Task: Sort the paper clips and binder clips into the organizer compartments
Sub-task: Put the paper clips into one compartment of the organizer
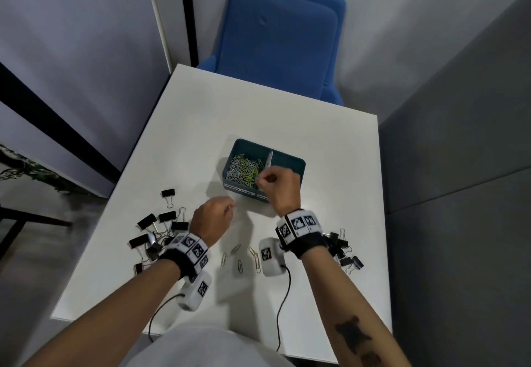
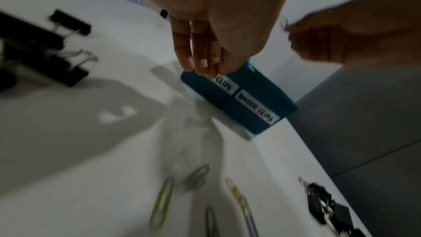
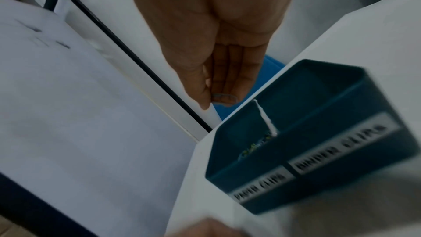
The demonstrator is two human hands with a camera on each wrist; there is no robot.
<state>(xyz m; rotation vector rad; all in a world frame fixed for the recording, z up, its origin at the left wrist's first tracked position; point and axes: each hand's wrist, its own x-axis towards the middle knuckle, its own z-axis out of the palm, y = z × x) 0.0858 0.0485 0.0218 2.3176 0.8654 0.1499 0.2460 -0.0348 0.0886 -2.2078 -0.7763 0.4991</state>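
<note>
The teal organizer (image 1: 298, 165) stands mid-table, labelled for paper clips and binder clips. Its left compartment holds a heap of coloured paper clips (image 1: 242, 169); the right one shows only its bare floor. My right hand (image 1: 264, 180) hovers over the front of the left compartment. In the right wrist view its thumb and fingers pinch a blue paper clip (image 3: 224, 96). My left hand (image 1: 230, 205) hangs above the table just left of the organizer, fingertips bunched near the thumb (image 2: 205, 71). I cannot tell whether it holds anything. Several loose paper clips (image 1: 238, 257) lie between my wrists.
Black binder clips lie in a pile at the left (image 1: 161, 226) and a smaller pile at the right (image 1: 343, 249) of the white table (image 1: 287, 113). A blue chair (image 1: 281, 30) stands beyond the far edge. Walls close in on both sides.
</note>
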